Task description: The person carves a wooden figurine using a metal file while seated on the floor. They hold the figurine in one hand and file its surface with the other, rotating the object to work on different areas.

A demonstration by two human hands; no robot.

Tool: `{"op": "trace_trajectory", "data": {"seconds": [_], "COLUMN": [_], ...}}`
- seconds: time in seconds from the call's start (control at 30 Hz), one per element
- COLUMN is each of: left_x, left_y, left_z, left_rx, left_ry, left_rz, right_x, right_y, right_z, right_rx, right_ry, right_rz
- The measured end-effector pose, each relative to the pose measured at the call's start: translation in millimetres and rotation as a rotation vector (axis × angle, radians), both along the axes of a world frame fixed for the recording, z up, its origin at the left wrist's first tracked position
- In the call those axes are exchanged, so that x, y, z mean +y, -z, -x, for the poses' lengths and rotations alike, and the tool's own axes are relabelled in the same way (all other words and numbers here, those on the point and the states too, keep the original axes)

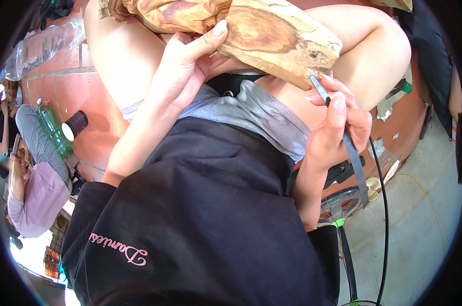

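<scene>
Log [251, 33] sat across the person's lap, propped on both bare thighs, cut end with the ring pattern facing the camera; knees did the job of a table, which kept the piece close and at working height. Left hand [182, 71] braced it: thumb pressed up along the cut face, the other fingers curled round behind and under, so closed on the log as a clamp against push from the other side. Right hand [338, 132] was closed on a thin flat metal blade [343, 135], pinched between thumb and the fingers like a pen, its tip touching the lower right edge of the log where bark meets pale wood. Low grip near the tip gave control for a scraping or prying angle, I'd judge; the long tail of the blade trailed down past the wrist. Black cable [383, 204] ran beside that hand down toward the concrete floor, not touched. A standing fan [343, 204] was just below the right forearm. Left of the thighs, on red tile: green bottle [52, 127], dark cup [75, 125] on its side, clear plastic bottle [42, 46] further up. Another person in a pink top [37, 196] sat well apart at the left rim.
</scene>
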State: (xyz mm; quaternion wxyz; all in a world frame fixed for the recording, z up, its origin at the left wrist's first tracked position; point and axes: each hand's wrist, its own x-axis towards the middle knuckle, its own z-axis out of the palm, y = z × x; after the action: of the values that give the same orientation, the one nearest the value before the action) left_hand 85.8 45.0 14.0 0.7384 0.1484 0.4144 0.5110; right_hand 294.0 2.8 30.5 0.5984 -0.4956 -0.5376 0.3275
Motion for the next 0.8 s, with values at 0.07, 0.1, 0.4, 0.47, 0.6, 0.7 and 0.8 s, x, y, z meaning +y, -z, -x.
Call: {"op": "trace_trajectory", "data": {"seconds": [0.07,0.1,0.4,0.47,0.6,0.7,0.8], "left_x": [0.6,0.7,0.3,-2.6,-4.1,-3.6,-4.1], "left_y": [-1.1,-1.4,2.2,11.6,16.0,15.2,15.9], "left_z": [0.4,0.5,1.1,6.1,8.5,8.0,8.8], "left_rx": [-0.010,-0.015,0.012,0.067,0.093,0.082,0.088], "left_ry": [0.014,0.020,0.008,0.001,-0.005,-0.005,-0.007], "left_rz": [-0.001,-0.001,-0.011,0.015,0.042,0.035,0.045], "right_x": [0.8,1.2,3.9,3.8,3.9,4.3,4.4], "right_y": [-2.0,-2.8,-10.1,-10.6,-11.8,-13.2,-16.6], "right_z": [0.9,1.3,2.0,2.0,3.5,4.4,4.0], "right_rx": [0.019,0.029,-0.026,-0.032,-0.026,-0.053,-0.033], "right_ry": [0.013,0.018,0.025,0.024,0.023,0.019,0.024], "right_rz": [0.023,0.034,0.078,0.077,0.088,0.086,0.118]}}
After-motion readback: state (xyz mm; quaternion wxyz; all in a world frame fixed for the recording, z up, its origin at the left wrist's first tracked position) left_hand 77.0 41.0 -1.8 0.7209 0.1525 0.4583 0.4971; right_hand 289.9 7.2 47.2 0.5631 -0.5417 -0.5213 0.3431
